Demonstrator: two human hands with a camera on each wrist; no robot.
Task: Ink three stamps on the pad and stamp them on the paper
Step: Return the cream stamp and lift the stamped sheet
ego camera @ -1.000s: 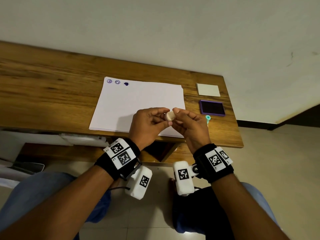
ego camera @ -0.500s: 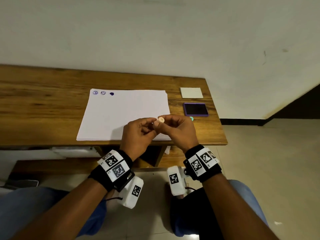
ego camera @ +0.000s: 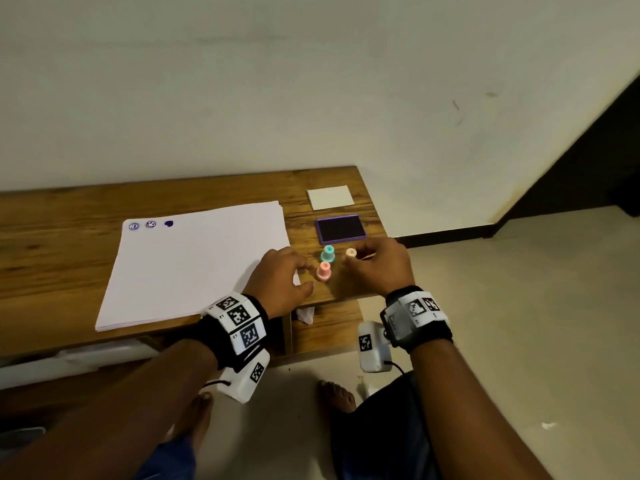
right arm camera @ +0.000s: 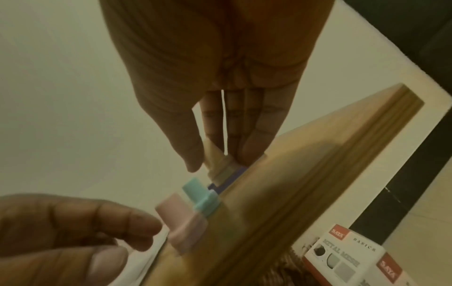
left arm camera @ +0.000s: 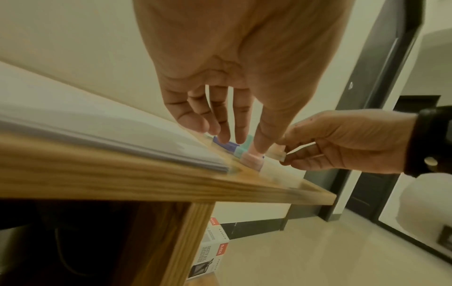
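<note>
Three small stamps stand on the wooden table (ego camera: 69, 258) just in front of the purple ink pad (ego camera: 341, 229): a teal stamp (ego camera: 327, 254), a pink stamp (ego camera: 324, 270) and a cream stamp (ego camera: 350, 253). My right hand (ego camera: 360, 259) pinches the cream stamp (right arm camera: 220, 164) between thumb and fingers, its base at the table. My left hand (ego camera: 301, 271) hovers with relaxed fingers (right arm camera: 137, 224) close beside the pink stamp (right arm camera: 181, 218), holding nothing. A white paper stack (ego camera: 194, 265) carries three blue prints at its top left corner.
A white square lid (ego camera: 330, 197) lies behind the ink pad near the wall. The table's right edge runs just past my right hand. Below the table a white and red box (right arm camera: 354, 257) stands on the floor, and my bare feet show.
Both hands moved from above the paper's front edge to the right, down by the ink pad. The left hand let go of the cream stamp; only the right hand holds it now.
</note>
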